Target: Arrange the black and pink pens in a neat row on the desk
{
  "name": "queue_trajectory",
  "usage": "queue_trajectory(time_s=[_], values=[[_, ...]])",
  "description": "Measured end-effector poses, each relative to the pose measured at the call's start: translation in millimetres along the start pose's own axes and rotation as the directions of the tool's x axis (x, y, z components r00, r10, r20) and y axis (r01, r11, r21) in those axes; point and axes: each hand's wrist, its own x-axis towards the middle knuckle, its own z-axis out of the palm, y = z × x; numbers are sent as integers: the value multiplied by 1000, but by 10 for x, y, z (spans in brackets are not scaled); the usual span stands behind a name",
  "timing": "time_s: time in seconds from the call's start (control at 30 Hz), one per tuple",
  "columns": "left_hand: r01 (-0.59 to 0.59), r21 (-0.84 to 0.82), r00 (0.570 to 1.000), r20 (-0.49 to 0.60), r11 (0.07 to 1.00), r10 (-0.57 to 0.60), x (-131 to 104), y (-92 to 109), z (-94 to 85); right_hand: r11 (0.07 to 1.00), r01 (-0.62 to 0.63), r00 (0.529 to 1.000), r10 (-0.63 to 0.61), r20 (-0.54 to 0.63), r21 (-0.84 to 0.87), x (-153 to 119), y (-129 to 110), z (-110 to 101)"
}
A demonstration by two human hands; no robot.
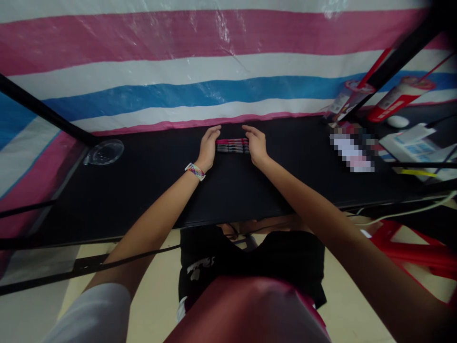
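Several pens (233,146), some with red parts and some dark, lie side by side in a row on the black tabletop (228,190). Around their left ends curls my left hand (209,145), a woven multicoloured bracelet (195,171) on its wrist. My right hand (257,145) cups the right ends in the same way, so the row is held between the two hands. The index fingers reach forward past the pens. Both thumbs and the pen tips are mostly hidden by the hands.
A clear plastic lid (106,152) lies at the left. On the right stand two drink cups (352,97) with straws, a white rounded object (398,122) and a white box (410,145). Black frame bars (46,112) flank the table; a striped sheet (214,57) hangs behind.
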Motion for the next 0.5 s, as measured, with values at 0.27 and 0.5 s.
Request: queue_trajectory(time_s=[0.27,0.5], values=[[10,-47,999,-32,999,-11,-381,221,-29,976,-37,999,40,-11,213,-171,-53,-73],[3,-62,1000,-19,998,-4,-576,262,-28,958,-41,999,42,2,282,-338,-87,-131]])
